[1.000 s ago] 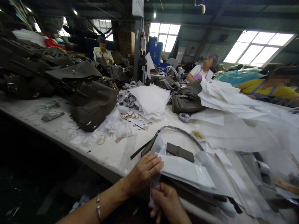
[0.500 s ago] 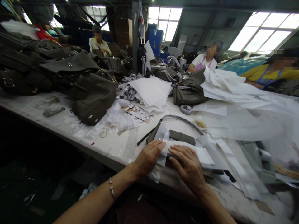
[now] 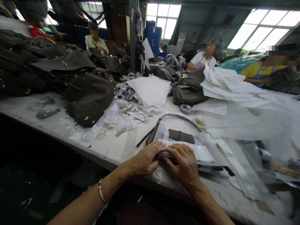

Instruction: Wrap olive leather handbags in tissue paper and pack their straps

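A dark grey handbag [image 3: 153, 135] lies on the table in front of me, its arched handle [image 3: 179, 115] wrapped in clear film. White wrapping paper [image 3: 201, 153] covers its near part, and the bag's closure strap [image 3: 181, 136] shows above the paper. My left hand [image 3: 144, 161] rests on the paper's left part, fingers stretched out and thumb apart. Close beside it, my right hand [image 3: 184, 161] lies over the paper with its fingers spread and thumb toward the near edge. What is under the fingertips is hidden.
Dark bags [image 3: 91, 97] are heaped at the left. A stack of white sheets [image 3: 150, 89] lies behind the handbag, with small cards [image 3: 132, 109] and a film-wrapped coil [image 3: 186, 108] nearby. More loose paper [image 3: 234, 115] spreads to the right. Several people sit across the table.
My left hand has turned, its thumb now apart below the fingers. My right hand has shifted slightly left, closer to the left one. The whole view has moved a little.
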The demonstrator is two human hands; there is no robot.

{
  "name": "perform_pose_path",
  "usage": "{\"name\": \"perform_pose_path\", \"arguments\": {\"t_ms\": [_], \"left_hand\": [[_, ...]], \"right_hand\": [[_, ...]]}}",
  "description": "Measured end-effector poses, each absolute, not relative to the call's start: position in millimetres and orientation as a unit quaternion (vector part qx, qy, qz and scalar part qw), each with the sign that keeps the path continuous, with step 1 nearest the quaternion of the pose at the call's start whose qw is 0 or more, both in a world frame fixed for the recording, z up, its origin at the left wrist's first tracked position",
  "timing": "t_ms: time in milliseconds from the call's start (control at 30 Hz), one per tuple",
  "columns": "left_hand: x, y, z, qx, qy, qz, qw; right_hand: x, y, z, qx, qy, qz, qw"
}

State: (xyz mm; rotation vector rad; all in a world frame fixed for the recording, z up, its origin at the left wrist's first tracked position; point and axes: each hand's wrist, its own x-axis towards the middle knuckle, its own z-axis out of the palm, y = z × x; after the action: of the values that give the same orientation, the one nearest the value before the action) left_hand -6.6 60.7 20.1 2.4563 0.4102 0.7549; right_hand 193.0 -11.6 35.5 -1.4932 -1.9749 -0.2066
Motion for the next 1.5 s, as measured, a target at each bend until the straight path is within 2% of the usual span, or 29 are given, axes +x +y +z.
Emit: {"name": "perform_pose_path", "arguments": {"t_ms": [100, 200, 300, 400, 600, 733, 1033, 1267, 1500], "left_hand": [[-5, 62, 26, 0.890, 0.192, 0.276, 0.308], [3, 62, 18, 0.881, 0.210, 0.310, 0.287], [8, 63, 8, 0.885, 0.201, 0.341, 0.246], [9, 63, 3, 0.896, 0.189, 0.353, 0.191], [13, 59, -2, 0.909, 0.204, 0.355, 0.078], [16, 58, -6, 0.907, 0.211, 0.363, 0.039], [17, 59, -4, 0.899, 0.220, 0.375, 0.060], [20, 59, -5, 0.891, 0.219, 0.394, 0.059], [23, 58, -1, 0.883, 0.235, 0.401, 0.075]], "right_hand": [[196, -17, 36, -0.553, -0.759, -0.083, 0.332], [195, -36, 37, -0.507, -0.786, -0.074, 0.346], [186, -60, 32, -0.442, -0.848, -0.036, 0.290], [172, -69, 19, -0.444, -0.860, -0.029, 0.249], [159, -57, -3, -0.446, -0.835, 0.034, 0.322], [163, -57, -7, -0.447, -0.811, 0.067, 0.370], [171, -66, -1, -0.432, -0.819, 0.107, 0.362], [170, -67, -9, -0.503, -0.806, 0.083, 0.300], [163, -62, -7, -0.518, -0.771, 0.096, 0.357]]}}
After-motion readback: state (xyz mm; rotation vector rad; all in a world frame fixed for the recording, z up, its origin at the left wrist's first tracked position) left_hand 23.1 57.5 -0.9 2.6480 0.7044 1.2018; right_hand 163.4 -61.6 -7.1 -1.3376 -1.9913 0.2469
